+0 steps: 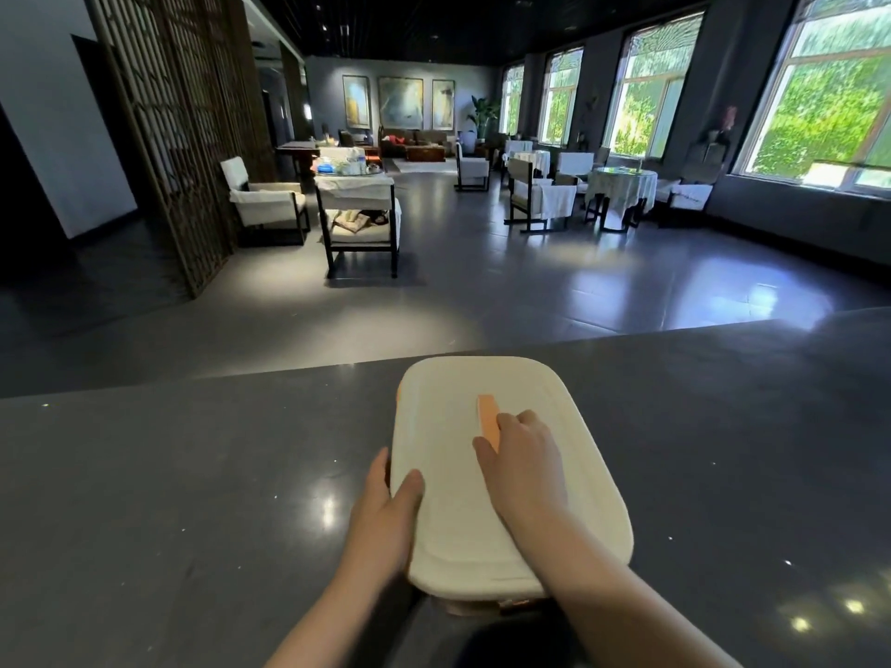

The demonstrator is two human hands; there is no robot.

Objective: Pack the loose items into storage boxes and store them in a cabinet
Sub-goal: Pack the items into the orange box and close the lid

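Observation:
A storage box with a cream lid (482,378) stands on the dark grey counter (193,474) right in front of me. An orange handle (488,418) runs along the middle of the lid. My right hand (523,458) lies on the lid with its fingers wrapped around the near end of that handle. My left hand (385,503) clasps the lid's left edge, thumb on top and fingers down the side. The lid hides what is inside the box.
The counter's far edge (482,351) drops to a shiny grey floor. Beyond it stand white armchairs (359,219), a round clothed table (622,185) and a wooden lattice screen (183,137) at the left. Windows (819,103) line the right wall.

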